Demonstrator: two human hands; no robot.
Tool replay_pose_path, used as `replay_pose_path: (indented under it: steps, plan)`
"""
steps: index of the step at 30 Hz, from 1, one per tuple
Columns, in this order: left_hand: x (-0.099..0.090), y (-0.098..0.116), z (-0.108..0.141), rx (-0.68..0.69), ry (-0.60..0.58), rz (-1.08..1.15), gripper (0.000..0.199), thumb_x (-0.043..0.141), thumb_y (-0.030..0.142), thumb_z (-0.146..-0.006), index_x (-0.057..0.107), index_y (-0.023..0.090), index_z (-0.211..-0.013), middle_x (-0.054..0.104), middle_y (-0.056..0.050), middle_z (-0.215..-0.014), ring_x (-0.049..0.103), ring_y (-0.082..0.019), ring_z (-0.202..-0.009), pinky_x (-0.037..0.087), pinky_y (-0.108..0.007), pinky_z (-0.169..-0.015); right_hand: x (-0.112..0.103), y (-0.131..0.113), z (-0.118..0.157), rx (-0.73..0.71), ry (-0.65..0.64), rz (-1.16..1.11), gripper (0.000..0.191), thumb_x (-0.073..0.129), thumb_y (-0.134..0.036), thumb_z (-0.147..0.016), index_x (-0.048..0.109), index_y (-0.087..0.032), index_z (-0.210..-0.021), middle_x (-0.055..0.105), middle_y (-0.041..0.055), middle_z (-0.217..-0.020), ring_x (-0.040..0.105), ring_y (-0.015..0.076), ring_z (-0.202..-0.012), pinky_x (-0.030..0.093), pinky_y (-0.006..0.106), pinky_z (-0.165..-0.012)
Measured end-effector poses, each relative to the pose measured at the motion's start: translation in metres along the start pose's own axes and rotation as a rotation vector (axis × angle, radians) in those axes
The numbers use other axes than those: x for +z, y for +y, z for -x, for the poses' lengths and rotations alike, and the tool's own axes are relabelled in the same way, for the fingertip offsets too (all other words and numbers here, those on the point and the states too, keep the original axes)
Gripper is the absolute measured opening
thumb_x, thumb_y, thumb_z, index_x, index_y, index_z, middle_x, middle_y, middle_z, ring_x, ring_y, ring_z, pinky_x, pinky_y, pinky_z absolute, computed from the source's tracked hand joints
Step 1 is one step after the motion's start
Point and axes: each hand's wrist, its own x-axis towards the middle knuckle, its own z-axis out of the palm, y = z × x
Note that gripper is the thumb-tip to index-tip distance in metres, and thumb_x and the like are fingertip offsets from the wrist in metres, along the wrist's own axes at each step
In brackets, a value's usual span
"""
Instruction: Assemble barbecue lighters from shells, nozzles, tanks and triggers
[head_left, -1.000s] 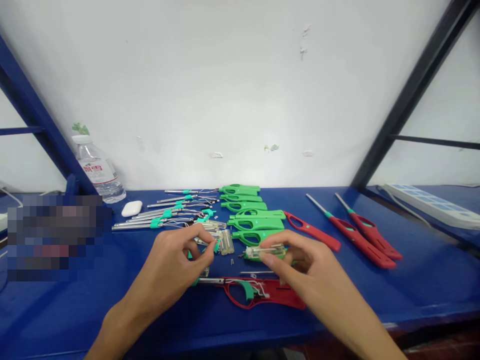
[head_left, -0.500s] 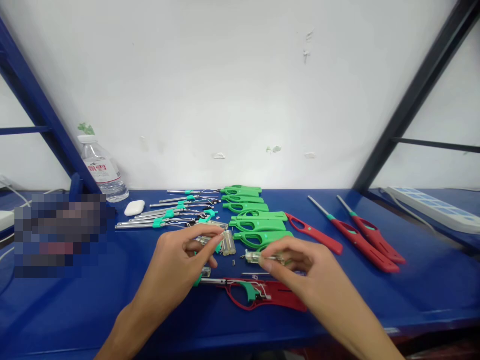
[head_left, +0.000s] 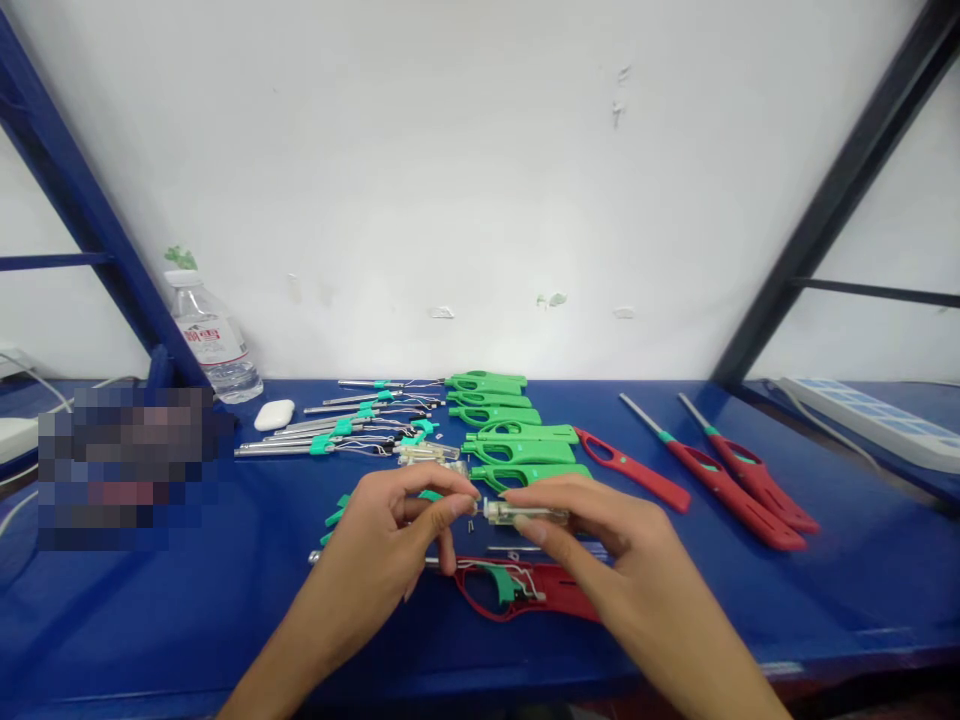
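A: Operator body?
B: Two bare hands, lower centre of frame: left hand (head_left: 405,530), right hand (head_left: 607,545).
A: Arms?
B: Left forearm (head_left: 300,640) bare to bottom edge, left of centre. Right forearm (head_left: 697,630) bare too, lower right. Both slim, tapering handward.
A: Fingers (head_left: 435,478)?
B: Slender, uncovered.

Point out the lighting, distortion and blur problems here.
Head view: the wall is brightest around its middle; head view: the left post and right post splay outward toward the top, probably lens stretch; head view: a pixelated patch masks the far left; head view: the clear tank in the right hand looks soft, fine parts unreadable.
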Motion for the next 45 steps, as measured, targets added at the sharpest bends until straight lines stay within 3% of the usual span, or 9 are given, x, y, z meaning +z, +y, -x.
replay_pose_path:
  steps: [9,15,20,25,32,38,40,42,45]
  plan:
    - [-0.002,-0.003,0.001,0.006,-0.052,0.061,0.034,0.068,0.049,-0.093,0.074,0.017,-0.102,0.06,0.004,-0.052,0.039,-0.007,-0.037,0.027,-0.018,-0.037,0.002,0.004,0.001,0.001,0.015,0.034,0.021,0.07,-0.03,-0.099,0.082,-0.041,-0.111,0.084,-0.0101,-0.108,0.078,0.0152,-0.101,0.057,0.023,-0.085]
    - [-0.004,-0.007,0.0,0.071,-0.092,0.199,0.03,0.078,0.046,-0.09,0.062,0.021,-0.098,0.064,0.003,-0.084,0.056,-0.007,-0.048,0.034,-0.015,-0.037,0.002,0.005,0.002,-0.008,0.003,0.061,0.02,0.07,-0.027,-0.099,0.082,-0.04,-0.108,0.084,-0.0109,-0.107,0.079,0.0148,-0.099,0.056,0.022,-0.082]
    - [-0.003,-0.016,0.001,0.012,-0.161,0.318,0.042,0.078,0.053,-0.091,0.049,0.023,-0.088,0.054,0.008,-0.072,0.041,-0.004,-0.044,0.024,-0.013,-0.038,0.008,0.01,0.002,-0.093,-0.023,0.112,0.015,0.066,-0.018,-0.101,0.077,-0.028,-0.101,0.083,-0.0066,-0.097,0.077,0.0128,-0.089,0.053,0.019,-0.08]
    - [-0.003,-0.017,0.001,0.007,-0.162,0.419,0.05,0.084,0.047,-0.087,0.042,0.022,-0.08,0.051,0.008,-0.073,0.033,-0.002,-0.047,0.016,-0.017,-0.045,0.019,0.017,0.003,-0.228,-0.063,0.169,0.02,0.056,-0.01,-0.105,0.07,-0.023,-0.103,0.075,-0.0024,-0.092,0.07,0.0109,-0.08,0.049,0.019,-0.074]
    - [-0.002,-0.011,0.005,0.016,-0.177,0.435,0.057,0.086,0.044,-0.082,0.035,0.022,-0.069,0.038,0.01,-0.065,0.028,-0.003,-0.046,0.018,-0.02,-0.045,0.018,0.013,0.007,-0.205,-0.141,0.235,0.027,0.05,-0.002,-0.101,0.061,-0.023,-0.088,0.062,-0.0037,-0.081,0.058,0.0111,-0.072,0.039,0.02,-0.065]
    - [0.0,-0.012,0.005,0.024,-0.189,0.431,0.058,0.086,0.047,-0.083,0.037,0.021,-0.067,0.039,0.01,-0.064,0.025,-0.003,-0.046,0.018,-0.02,-0.044,0.014,0.007,0.008,-0.147,-0.189,0.27,0.029,0.048,-0.002,-0.101,0.058,-0.025,-0.087,0.064,-0.0038,-0.08,0.06,0.0126,-0.071,0.041,0.022,-0.065]
    - [0.001,-0.011,0.004,0.021,-0.193,0.388,0.049,0.084,0.046,-0.086,0.044,0.021,-0.072,0.042,0.01,-0.062,0.027,-0.004,-0.046,0.018,-0.02,-0.046,0.01,0.008,0.008,-0.104,-0.202,0.258,0.028,0.046,-0.001,-0.099,0.059,-0.026,-0.094,0.069,-0.0024,-0.087,0.066,0.0134,-0.075,0.047,0.022,-0.068]
    - [0.004,-0.01,0.003,0.022,-0.186,0.329,0.034,0.076,0.047,-0.093,0.054,0.021,-0.087,0.053,0.009,-0.065,0.033,-0.005,-0.046,0.021,-0.02,-0.047,0.006,0.011,0.009,-0.084,-0.213,0.212,0.036,0.043,-0.001,-0.098,0.06,-0.028,-0.114,0.073,0.0014,-0.107,0.073,0.0151,-0.09,0.054,0.024,-0.079]
    - [0.01,-0.011,0.003,0.077,-0.124,0.126,0.022,0.063,0.045,-0.102,0.063,0.024,-0.107,0.069,0.002,-0.081,0.054,-0.012,-0.059,0.037,-0.023,-0.056,-0.004,0.012,0.012,-0.081,-0.16,0.249,0.051,0.039,-0.006,-0.101,0.048,-0.034,-0.142,0.067,0.0054,-0.131,0.074,0.0179,-0.108,0.058,0.029,-0.088]
